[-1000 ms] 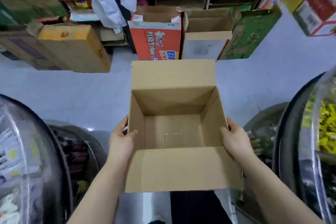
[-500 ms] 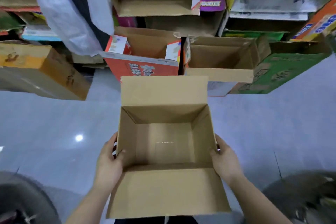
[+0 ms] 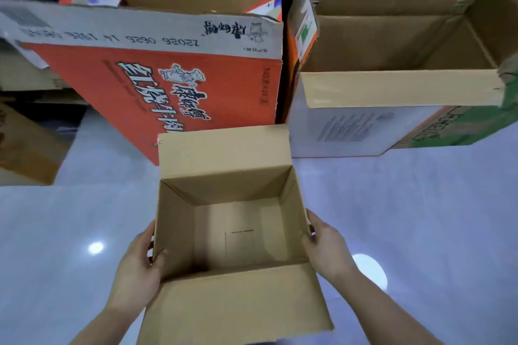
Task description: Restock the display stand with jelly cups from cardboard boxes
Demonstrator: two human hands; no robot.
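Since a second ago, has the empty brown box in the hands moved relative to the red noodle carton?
Yes. The empty brown box, gripped by left hand and right hand, has come toward the red carton; its far flap now overlaps the carton's front.

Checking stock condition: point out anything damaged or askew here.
The big open box at upper right has a torn, ragged flap corner. The red carton leans tilted. The held box looks intact and empty.

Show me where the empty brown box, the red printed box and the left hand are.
empty brown box (image 3: 238, 238): head view, inside bottom.
red printed box (image 3: 134, 87): head view, red side.
left hand (image 3: 137, 274): head view, back of hand.
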